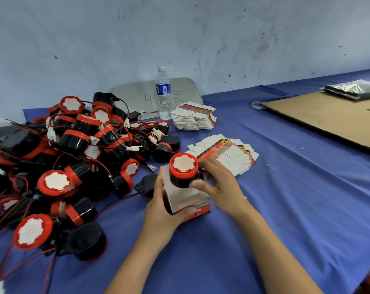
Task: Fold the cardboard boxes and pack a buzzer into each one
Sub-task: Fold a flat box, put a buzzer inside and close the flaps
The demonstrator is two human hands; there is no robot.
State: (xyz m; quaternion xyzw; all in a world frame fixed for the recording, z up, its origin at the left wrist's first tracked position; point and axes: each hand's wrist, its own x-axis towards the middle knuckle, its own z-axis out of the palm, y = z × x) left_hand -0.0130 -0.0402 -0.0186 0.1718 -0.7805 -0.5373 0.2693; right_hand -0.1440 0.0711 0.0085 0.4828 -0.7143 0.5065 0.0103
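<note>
A small red-and-white cardboard box point(192, 205) stands open on the blue cloth at the centre. My left hand point(161, 211) grips its left side. My right hand point(219, 185) holds a black buzzer point(183, 174) with a red rim and white face, partly lowered into the box's open top. A big pile of buzzers point(73, 162) with red and black wires covers the left of the table. Flat unfolded boxes point(226, 152) lie fanned out just behind my right hand, and a second stack of flat boxes point(193, 117) sits farther back.
A clear water bottle point(164, 93) stands near the wall in front of a grey board point(135, 96). A brown cardboard sheet point(328, 117) lies at the right, with a roll of tape point(256, 105) at its corner and a plastic bag point(353, 89) behind.
</note>
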